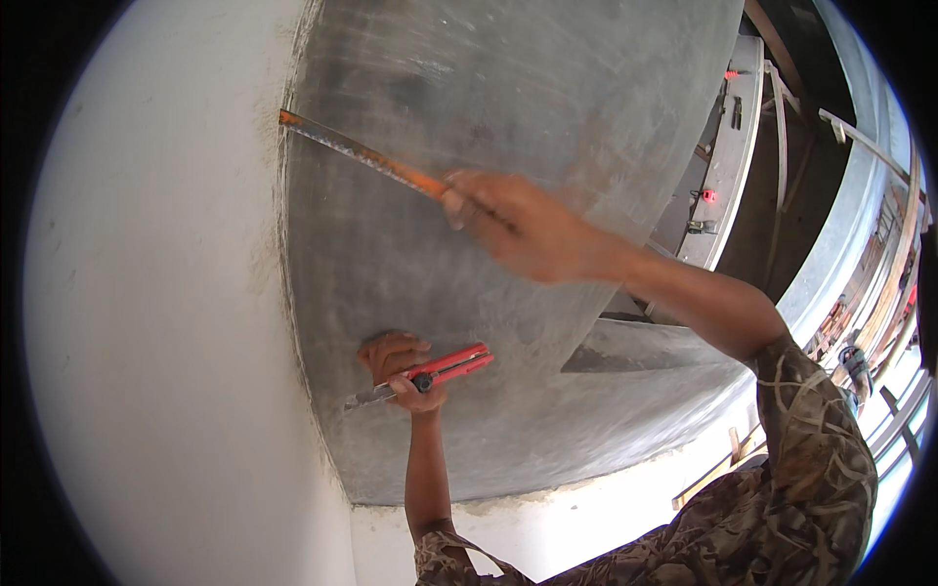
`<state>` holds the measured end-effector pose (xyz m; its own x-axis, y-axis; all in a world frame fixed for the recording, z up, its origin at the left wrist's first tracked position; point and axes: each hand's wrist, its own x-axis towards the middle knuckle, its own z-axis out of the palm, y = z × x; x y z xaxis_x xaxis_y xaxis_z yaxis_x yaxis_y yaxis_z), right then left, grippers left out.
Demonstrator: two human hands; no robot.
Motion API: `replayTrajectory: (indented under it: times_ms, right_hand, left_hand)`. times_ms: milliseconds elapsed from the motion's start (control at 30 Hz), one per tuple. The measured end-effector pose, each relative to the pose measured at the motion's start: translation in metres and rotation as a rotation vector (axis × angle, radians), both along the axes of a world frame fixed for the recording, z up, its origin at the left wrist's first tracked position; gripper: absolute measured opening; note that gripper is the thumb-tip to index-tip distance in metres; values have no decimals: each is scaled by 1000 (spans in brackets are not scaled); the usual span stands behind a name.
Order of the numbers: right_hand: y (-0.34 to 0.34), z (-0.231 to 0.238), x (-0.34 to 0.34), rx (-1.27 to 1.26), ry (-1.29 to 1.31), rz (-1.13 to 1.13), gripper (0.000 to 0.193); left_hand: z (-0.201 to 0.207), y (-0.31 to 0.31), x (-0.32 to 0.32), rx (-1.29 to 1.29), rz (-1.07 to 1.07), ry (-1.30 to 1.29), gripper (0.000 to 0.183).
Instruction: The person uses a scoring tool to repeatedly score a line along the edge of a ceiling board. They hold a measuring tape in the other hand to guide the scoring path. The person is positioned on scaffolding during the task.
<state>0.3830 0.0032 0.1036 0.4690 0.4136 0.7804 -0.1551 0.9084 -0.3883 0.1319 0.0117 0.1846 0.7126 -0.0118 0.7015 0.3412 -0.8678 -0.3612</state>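
Observation:
My left hand (399,366) presses against a grey mesh-covered surface (508,137) and grips a red utility knife (430,373) with its blade pointing left toward the corner. Higher up, my right hand (523,225), blurred by motion, holds one end of a long thin orange-and-grey saw blade (357,152). The blade slants up to the left, and its tip meets the seam where the grey surface joins the white wall (156,322).
A rough plaster edge runs along the seam between the white wall and the grey surface. To the right stands a pale frame (728,156) with small fittings, then a dark opening with wooden battens (782,107) and scaffolding beyond.

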Motion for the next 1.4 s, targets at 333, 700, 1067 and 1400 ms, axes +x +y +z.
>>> replayTrajectory:
  times_ms: [333, 700, 1067, 1400]
  right_hand:
    - [21, 92, 51, -36, -142, -273, 34]
    - [5, 51, 41, 54, -112, -111, 40]
    - [-17, -28, 38, -170, -145, 229, 36]
    - [14, 97, 43, -9, -177, -304, 33]
  left_hand:
    - [-1, 2, 1, 20, -3, 39, 55]
    - [5, -4, 3, 47, 10, 28, 53]
    - [1, 0, -1, 19, 9, 5, 52]
    - [0, -1, 5, -4, -2, 35, 51]
